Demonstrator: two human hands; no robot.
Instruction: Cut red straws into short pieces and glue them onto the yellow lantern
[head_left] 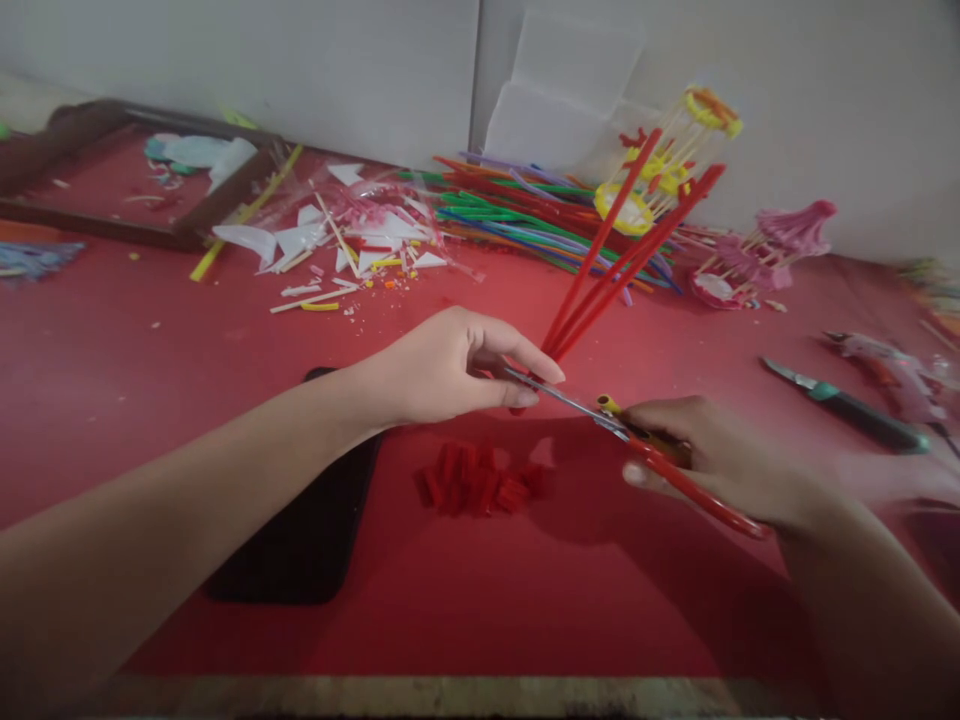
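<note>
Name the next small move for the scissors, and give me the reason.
I'd ease the scissors slightly away from the left hand before closing the blades. In this view, the blades cross close to its thumb and fingertip, right where it pinches the long red straws, so a cut there might nip skin.

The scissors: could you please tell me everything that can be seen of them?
The scissors have slim, silvery blades that look like metal and a long, glossy red handle. The right hand grips them above the red table, hiding part of the handles. They slant, blades toward the left hand, tips at its fingers near the red sticks. How far the blades are parted is too blurred to tell.
</note>
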